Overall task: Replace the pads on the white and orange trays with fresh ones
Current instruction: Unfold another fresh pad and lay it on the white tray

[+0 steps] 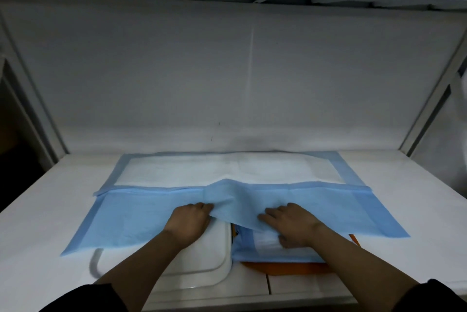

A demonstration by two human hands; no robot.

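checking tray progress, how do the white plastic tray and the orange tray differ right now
1. The white plastic tray has a bare inner surface showing; the orange tray holds a folded blue-and-white pad.
2. Much of the white tray is visible; only the orange tray's edges show.
3. The left hand is over the white tray, the right hand over the orange one.

Shared: side by side, both partly under the large blue pad.

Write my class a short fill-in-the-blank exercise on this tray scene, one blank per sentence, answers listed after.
1. Both hands, left hand and right hand, grip a large ____ pad.
2. The bare tray under the left forearm is ____.
3. A folded pad lies on the ____ tray.

Answers: blue; white; orange
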